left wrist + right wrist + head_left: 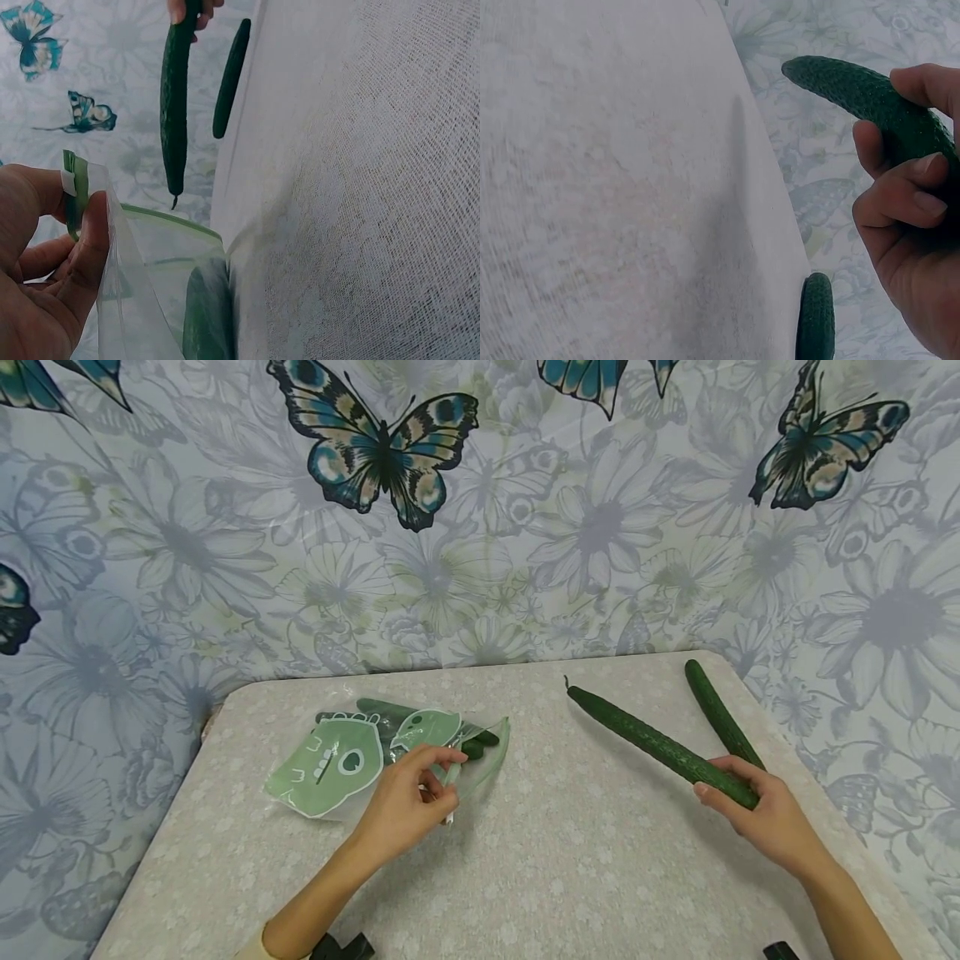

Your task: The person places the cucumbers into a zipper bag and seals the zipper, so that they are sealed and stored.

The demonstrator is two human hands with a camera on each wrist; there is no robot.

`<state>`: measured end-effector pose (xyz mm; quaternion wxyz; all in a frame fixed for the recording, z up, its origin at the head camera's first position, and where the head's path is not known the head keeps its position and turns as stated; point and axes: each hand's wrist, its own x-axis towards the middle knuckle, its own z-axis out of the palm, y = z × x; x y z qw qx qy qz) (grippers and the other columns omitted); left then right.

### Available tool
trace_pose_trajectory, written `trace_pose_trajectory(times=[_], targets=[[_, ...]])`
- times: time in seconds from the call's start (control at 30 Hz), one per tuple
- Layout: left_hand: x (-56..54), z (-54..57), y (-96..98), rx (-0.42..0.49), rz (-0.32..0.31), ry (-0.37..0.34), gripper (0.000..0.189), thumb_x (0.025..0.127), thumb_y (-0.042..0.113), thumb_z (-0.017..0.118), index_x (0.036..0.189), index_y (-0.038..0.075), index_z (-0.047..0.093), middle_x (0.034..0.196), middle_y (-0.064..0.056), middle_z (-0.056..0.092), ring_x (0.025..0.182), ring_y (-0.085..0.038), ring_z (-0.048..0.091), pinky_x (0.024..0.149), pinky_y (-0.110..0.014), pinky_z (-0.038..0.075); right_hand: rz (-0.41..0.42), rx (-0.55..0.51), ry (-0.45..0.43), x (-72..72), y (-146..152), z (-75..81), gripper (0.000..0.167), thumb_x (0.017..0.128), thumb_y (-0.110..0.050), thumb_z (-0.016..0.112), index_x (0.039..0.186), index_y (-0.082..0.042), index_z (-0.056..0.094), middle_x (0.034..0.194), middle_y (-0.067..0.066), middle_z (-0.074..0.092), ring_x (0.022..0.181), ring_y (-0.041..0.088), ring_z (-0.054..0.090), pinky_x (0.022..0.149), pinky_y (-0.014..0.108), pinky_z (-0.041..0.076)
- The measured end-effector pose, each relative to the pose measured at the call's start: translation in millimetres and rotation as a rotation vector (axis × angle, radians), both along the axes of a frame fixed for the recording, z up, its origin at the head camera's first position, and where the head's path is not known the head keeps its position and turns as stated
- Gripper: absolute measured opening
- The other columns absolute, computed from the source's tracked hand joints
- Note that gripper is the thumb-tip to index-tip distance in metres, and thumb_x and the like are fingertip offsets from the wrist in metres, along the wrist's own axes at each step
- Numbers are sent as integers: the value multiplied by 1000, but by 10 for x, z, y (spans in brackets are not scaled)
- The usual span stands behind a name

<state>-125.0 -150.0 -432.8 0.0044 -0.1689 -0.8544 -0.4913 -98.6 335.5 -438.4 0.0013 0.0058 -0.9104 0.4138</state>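
Observation:
My right hand (776,822) grips a long dark green cucumber (645,739) by its near end. The cucumber is held above the table, its thin stem tip pointing to the far left. With thumb and fingers, my left hand (401,802) pinches the green top edge of a clear zip bag (142,277) printed with pale green cartoon faces. In the left wrist view the bag's mouth gapes apart. Several cucumbers (386,710) lie inside it, partly hidden by the print. Another cucumber (716,710) rests on the table beyond my right hand, also partly visible in the right wrist view.
A pale patterned cloth covers the table (570,860). Behind it hangs a fabric backdrop (600,527) with flowers and butterflies. The loose cucumber lies near the table's right edge. Dark objects (345,947) show at the bottom of the head view.

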Motion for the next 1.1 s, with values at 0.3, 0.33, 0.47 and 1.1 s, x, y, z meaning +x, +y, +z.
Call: trace_pose_trajectory(times=[0.3,0.33,0.47,1.1], targets=[[6,4,2,5,1,-7,43,93,4,71,129,28,70,116,-1,63,63,-9,70,59,-29,60,135,-115,33,56,-128,-20,24,104,-18,71,126,-9,66,76,-5,60,51,6,44,43,31,42],[6,5,3,7,-1,-11,42,94,5,72,129,28,70,117,-1,63,63,-10,70,59,-29,61,145,-126,30,60,-139,-20,24,104,-17,71,126,-9,67,77,-5,61,51,6,44,43,31,42],[7,10,7,12,2,-19,41,94,5,72,128,28,70,117,-1,62,62,-11,70,58,-30,60,187,-159,10,65,-170,-12,21,104,-16,71,123,-10,68,79,-3,63,50,7,42,42,31,41],[11,29,17,-4,8,-15,39,94,6,73,127,27,72,116,0,63,64,-9,70,58,-28,59,408,-250,-23,37,-317,-3,20,104,-8,68,123,-10,71,75,-1,63,49,4,40,41,29,42]])
